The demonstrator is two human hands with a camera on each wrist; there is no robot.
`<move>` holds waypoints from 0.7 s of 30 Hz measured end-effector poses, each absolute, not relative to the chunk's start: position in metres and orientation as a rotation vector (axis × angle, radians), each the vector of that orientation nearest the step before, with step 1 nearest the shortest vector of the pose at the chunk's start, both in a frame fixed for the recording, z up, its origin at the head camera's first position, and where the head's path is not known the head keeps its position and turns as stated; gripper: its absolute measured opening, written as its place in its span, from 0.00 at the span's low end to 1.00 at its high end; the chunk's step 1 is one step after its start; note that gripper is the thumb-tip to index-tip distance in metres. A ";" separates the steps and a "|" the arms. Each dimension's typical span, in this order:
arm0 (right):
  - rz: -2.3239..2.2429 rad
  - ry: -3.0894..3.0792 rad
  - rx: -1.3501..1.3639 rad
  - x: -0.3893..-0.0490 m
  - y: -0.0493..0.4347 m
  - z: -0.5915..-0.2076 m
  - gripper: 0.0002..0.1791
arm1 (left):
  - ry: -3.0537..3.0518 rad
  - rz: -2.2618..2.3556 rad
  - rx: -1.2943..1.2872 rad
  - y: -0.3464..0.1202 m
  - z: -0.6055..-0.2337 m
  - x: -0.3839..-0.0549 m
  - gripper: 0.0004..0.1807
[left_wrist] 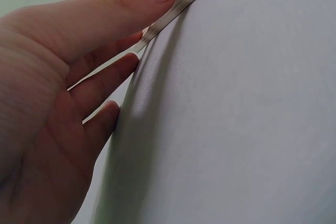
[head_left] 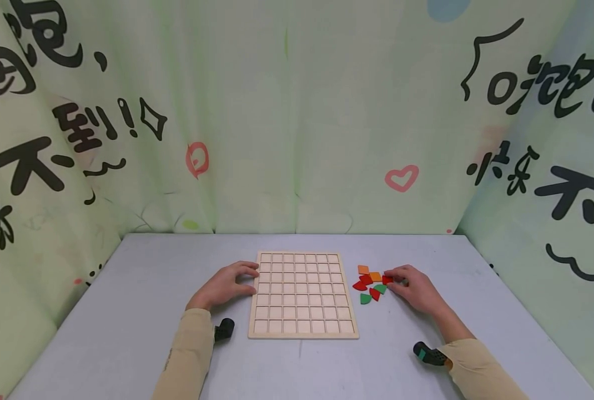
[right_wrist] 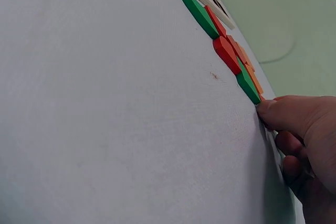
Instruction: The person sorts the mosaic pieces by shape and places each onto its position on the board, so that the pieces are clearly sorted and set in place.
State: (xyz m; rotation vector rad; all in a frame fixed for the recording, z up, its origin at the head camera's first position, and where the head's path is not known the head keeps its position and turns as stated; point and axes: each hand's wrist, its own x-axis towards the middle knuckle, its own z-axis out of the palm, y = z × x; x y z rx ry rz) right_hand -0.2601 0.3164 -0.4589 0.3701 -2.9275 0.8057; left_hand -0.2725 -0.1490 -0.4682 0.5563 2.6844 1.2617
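A wooden grid board (head_left: 303, 335) with rows of square cells lies flat in the middle of the table. My left hand (head_left: 229, 284) rests at its left edge, thumb and fingertips touching the frame; in the left wrist view the thumb (left_wrist: 121, 11) lies along the board's side. To the right of the board is a loose cluster of small flat pieces: orange squares (head_left: 363, 269), red pieces (head_left: 360, 286) and green rounded pieces (head_left: 365, 299). My right hand (head_left: 417, 289) pinches a red piece (head_left: 387, 279) at the cluster's right side, between thumb and forefinger.
The white table (head_left: 142, 333) runs back to a pale green printed curtain (head_left: 297, 139) that also closes both sides. Black wrist cameras (head_left: 224, 329) sit by both cuffs, just above the tabletop.
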 end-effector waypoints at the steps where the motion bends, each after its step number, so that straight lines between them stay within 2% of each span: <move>1: 0.804 -2.927 0.371 -0.260 0.316 -0.459 0.17 | 2.688 1.260 0.564 -0.149 -0.468 -0.272 0.20; 21: 0.830 -2.857 0.279 -0.263 0.314 -0.462 0.19 | 2.698 1.238 0.585 -0.150 -0.468 -0.273 0.21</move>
